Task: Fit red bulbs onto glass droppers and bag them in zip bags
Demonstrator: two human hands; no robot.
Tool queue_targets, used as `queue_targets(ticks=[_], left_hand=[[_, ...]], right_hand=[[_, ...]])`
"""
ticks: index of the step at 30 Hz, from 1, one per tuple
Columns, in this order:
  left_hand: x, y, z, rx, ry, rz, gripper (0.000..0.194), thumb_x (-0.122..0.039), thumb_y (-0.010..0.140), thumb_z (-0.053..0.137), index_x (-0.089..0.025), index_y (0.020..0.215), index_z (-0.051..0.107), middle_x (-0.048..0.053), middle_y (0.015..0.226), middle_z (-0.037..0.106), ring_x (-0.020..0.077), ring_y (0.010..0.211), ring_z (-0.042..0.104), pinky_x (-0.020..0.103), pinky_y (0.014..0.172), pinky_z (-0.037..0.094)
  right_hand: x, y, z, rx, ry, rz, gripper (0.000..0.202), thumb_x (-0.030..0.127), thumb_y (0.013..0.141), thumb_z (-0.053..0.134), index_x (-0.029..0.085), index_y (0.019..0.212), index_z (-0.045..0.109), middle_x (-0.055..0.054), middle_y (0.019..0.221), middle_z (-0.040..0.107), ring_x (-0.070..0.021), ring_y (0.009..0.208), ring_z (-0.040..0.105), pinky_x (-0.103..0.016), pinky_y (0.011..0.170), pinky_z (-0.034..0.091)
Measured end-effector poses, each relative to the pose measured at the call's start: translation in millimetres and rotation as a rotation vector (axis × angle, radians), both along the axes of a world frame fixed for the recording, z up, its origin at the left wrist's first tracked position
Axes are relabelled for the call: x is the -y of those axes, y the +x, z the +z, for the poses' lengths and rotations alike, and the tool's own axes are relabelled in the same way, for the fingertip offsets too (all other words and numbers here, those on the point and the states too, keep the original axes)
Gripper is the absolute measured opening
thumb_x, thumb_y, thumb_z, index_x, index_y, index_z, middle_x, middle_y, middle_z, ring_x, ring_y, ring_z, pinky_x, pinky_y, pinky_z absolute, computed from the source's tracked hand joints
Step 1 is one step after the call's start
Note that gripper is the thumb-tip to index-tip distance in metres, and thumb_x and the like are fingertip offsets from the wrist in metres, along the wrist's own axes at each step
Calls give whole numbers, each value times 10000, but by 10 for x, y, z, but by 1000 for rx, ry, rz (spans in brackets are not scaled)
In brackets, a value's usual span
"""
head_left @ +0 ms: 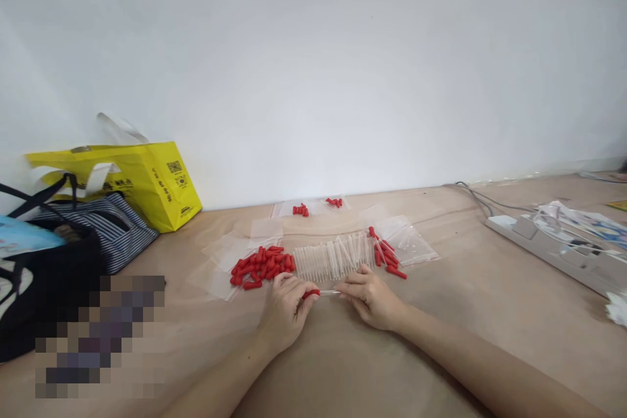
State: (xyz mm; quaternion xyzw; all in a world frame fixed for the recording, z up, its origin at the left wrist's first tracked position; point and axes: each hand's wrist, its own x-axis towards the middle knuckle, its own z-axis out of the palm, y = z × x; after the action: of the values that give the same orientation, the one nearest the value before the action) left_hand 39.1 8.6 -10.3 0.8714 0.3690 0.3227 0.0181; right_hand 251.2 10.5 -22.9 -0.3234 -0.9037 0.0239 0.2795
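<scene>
My left hand (290, 307) pinches a red rubber bulb (311, 293) near the table's middle. Between my hands a thin clear tube (329, 292) lies level, one end at the bulb's mouth. The fingers of my right hand (368, 294) are closed on the tube's other end. Just beyond my hands is a row of clear tubes (333, 257) laid side by side. A heap of red bulbs (262, 264) rests left of the row, on clear plastic bags. At its right end are several red bulbs with tubes (386, 253), beside another clear bag (409, 241).
Near the wall lie small red bulbs (300, 210) on clear bags. A yellow bag (171, 189), a striped pouch (117, 228) and a black bag (53, 287) stand at left. A power strip (553, 251) with cables is at right.
</scene>
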Motion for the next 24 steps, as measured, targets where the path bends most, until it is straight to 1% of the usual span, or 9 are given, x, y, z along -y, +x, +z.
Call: queue_targets(ticks=[3,6,11,15,24], left_hand=[[16,1,9,-14,24,-14,146,-216,845,421,-196,774,547,-23,679,625,133,645,553,381,829,277],[31,3,13,-6,48,3,142,-218,840,431,-197,771,553,-27,659,625,130,624,554,390,835,267],[58,25,25,6,78,9,135,-212,827,450,-194,744,555,-37,646,629,125,607,555,397,843,255],[74,42,38,8,83,-10,126,-205,825,453,-196,748,552,-41,654,634,124,617,560,399,856,248],[83,45,32,-1,84,-20,129,-193,817,448,-195,737,549,-33,644,634,127,600,560,415,861,253]], right_hand=[[13,-14,-13,25,62,-33,239,101,810,392,170,913,595,-26,695,547,-117,631,451,-280,643,245],[31,-48,-30,2,103,-72,222,96,797,394,163,877,590,-22,689,546,-114,621,436,-281,635,225],[50,-98,-10,-30,149,-67,215,67,756,389,152,801,581,-14,665,536,-106,577,400,-282,619,209],[52,-103,3,-48,119,-45,211,82,779,382,152,811,579,-12,662,538,-107,589,410,-279,626,214],[16,-108,-42,-63,58,7,219,74,792,369,152,815,572,-19,672,537,-112,608,431,-270,644,238]])
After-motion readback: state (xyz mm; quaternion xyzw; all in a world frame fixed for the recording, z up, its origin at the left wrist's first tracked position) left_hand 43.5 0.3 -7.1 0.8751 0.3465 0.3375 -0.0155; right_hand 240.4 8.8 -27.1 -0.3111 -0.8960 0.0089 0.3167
